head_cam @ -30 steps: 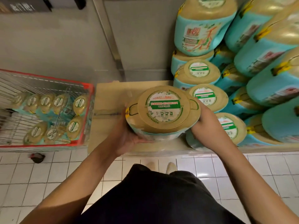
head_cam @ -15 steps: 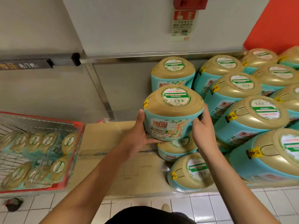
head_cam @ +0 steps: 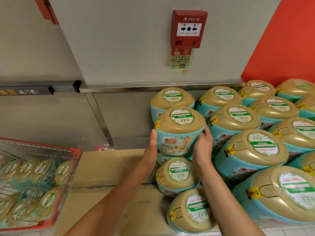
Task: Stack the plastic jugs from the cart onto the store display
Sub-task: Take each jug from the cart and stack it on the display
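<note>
Straight below the fire alarm (head_cam: 189, 28), the left hand (head_cam: 152, 143) and right hand (head_cam: 202, 147) clasp the jug (head_cam: 179, 133) by its sides, fingers (head_cam: 207, 131) curled round it, over the stack (head_cam: 177, 174). Best to set it down level and square there before easing the grip.

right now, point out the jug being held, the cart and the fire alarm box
held jug (head_cam: 179, 139), head view, teal side below lid
cart (head_cam: 74, 165), head view, red right rim
fire alarm box (head_cam: 188, 28), head view, white front panel
</note>
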Tool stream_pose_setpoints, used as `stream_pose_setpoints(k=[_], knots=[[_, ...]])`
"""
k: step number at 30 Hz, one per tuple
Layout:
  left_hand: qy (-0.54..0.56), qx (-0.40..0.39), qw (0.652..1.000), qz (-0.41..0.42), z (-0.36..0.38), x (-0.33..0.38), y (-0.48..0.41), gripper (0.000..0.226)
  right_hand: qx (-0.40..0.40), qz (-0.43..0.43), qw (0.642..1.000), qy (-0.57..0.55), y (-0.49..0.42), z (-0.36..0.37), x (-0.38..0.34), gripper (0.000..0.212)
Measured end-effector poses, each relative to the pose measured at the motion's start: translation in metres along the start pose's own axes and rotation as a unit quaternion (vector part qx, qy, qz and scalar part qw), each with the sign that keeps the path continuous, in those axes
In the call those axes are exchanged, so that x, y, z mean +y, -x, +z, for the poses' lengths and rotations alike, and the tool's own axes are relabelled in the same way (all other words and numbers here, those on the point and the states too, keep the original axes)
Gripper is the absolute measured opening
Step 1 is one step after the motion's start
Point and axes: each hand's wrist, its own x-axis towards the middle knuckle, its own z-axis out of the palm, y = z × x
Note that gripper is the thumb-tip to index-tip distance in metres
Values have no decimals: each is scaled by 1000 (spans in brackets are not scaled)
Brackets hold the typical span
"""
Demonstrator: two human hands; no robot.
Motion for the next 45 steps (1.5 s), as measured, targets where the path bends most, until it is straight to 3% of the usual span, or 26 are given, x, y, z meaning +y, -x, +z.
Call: stream_pose_setpoints(k=[3, 7, 11, 14, 23, 27, 31, 39, 45], knots=[[-3, 30, 1000, -10, 2, -2, -5, 98, 8, -12, 1000, 6, -2, 1, 7, 47], [18, 47, 999, -5, -1, 0, -12, 61, 40, -70, 996, 50, 11, 3, 17, 50], [46, 48, 998, 1, -2, 0, -12, 55, 69, -83, 992, -61, 40, 12, 17, 58], [53, 25, 998, 0, 1, 0, -9, 58, 64, -108, 989, -82, 63, 15, 23, 66], [41, -13, 999, 2, 5, -2, -6, 54, -2, -104, 992, 76, 57, -2, 37, 71], [11, 58, 998, 10, -8, -18, -12, 51, -18, -95, 989, 108, 53, -6, 38, 73], [-1, 29, 996, -84, -10, -43, -15, 47, -22, -95, 988, 121, 55, -7, 41, 73], [17, 23, 995, -91, -12, -49, -20, 61, 1, -99, 985, 142, 54, -9, 42, 67], [1, 122, 987, -103, -35, -26, -57, 69, 1, -95, 984, 151, 54, -7, 43, 66]])
